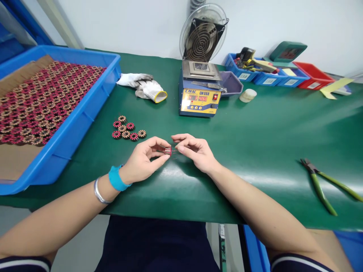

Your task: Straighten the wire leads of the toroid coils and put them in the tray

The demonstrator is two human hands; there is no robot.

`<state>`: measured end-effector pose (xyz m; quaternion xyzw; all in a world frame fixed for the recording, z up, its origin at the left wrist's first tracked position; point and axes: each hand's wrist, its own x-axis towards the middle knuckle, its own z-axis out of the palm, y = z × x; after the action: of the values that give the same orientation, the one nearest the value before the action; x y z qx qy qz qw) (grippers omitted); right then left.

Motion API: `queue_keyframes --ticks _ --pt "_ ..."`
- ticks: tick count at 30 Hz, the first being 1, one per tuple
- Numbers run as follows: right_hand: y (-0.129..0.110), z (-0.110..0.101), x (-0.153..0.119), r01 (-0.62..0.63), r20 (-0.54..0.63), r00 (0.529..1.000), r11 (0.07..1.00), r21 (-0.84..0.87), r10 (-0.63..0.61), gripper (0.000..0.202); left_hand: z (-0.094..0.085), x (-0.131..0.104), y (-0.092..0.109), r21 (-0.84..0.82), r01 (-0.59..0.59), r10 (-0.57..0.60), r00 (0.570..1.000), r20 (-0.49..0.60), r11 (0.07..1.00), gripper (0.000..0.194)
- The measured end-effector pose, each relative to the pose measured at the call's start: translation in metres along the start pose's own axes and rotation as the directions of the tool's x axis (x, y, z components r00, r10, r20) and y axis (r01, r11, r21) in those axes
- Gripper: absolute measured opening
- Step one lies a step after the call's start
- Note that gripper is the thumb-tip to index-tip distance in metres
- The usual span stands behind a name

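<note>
Between the fingertips and thumb of my left hand (143,158) is a small ring-shaped wire coil (168,151), dark red and turned on edge. Thin wire leads (174,151) stick out from its right side. My right hand (195,151) is closed at the leads, thumb and forefinger pinched on a wire end, the other fingers bent above. Beyond my left hand lies a loose group of similar coils (126,134), some pink-red and some tan. Both hands are held just above the green table (241,151).
A blue tray (85,109) full of coils stands at left. White gloves (146,87) lie near a solder pot (200,92) with a lit display and a fan (202,39) behind. Green-handled cutters (319,185) lie at right. Blue bins (269,79) and a red bin (314,77) line the back.
</note>
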<state>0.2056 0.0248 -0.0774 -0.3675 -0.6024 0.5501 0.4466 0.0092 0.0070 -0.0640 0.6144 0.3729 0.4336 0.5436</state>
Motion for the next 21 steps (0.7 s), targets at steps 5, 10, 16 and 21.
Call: queue_keyframes --ticks 5,10,16,21 --pt "0.0012 0.0051 -0.0024 0.026 0.047 0.999 0.999 0.019 -0.027 0.023 -0.0001 0.0001 -0.0011 -0.016 0.007 -0.007 1.000 0.002 1.000 0.018" --pt "-0.0003 0.0034 -0.0013 0.017 0.016 1.000 1.000 -0.003 -0.017 0.026 0.0000 -0.0001 -0.0015 -0.007 -0.009 0.009 1.000 0.017 1.000 0.018" --pt "-0.0009 0.0012 0.0008 -0.013 -0.004 1.000 1.000 -0.027 0.013 0.035 -0.0003 -0.0004 -0.0017 0.058 -0.060 0.059 0.998 0.030 0.997 0.018" --pt "-0.0027 0.0015 -0.0002 0.061 -0.005 0.998 0.992 -0.106 -0.062 0.037 -0.0007 -0.0009 0.0003 0.169 -0.135 0.127 0.990 0.057 0.976 0.015"
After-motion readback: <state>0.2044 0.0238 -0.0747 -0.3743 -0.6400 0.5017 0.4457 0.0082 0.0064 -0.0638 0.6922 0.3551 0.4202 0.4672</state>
